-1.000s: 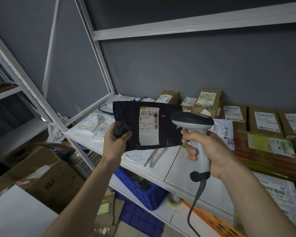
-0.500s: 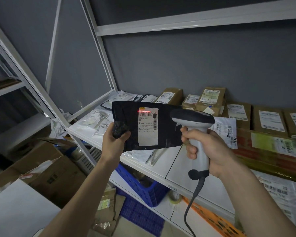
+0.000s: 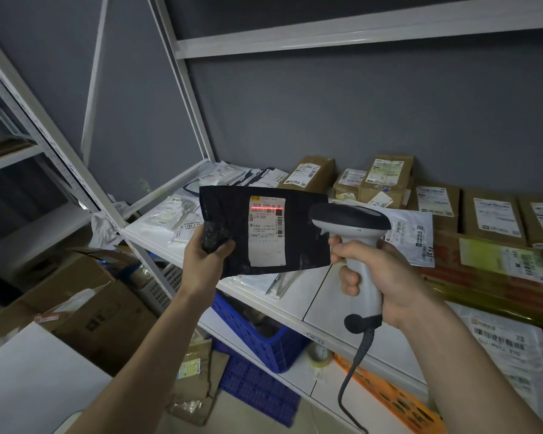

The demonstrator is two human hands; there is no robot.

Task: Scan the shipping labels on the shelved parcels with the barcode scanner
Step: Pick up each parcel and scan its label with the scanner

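Observation:
My left hand (image 3: 205,261) holds a black plastic mailer bag (image 3: 298,252) by its left edge, upright in front of the shelf. A white shipping label (image 3: 266,242) faces me on the bag. A red scan line crosses the barcode near the label's top. My right hand (image 3: 380,270) grips the white handle of a barcode scanner (image 3: 350,219), whose dark head points at the label from the right. Its coiled cable hangs down from the handle.
The white metal shelf (image 3: 323,296) carries brown cardboard parcels (image 3: 489,214) with labels along the back and right, and flat white mailers (image 3: 182,211) on the left. Below sit a blue crate (image 3: 254,336) and an orange crate (image 3: 392,399). Cardboard boxes (image 3: 85,311) stand on the floor at left.
The red scan mark went from a small dot right of the label to a full line across the barcode at the label's top. Both hands stayed almost still.

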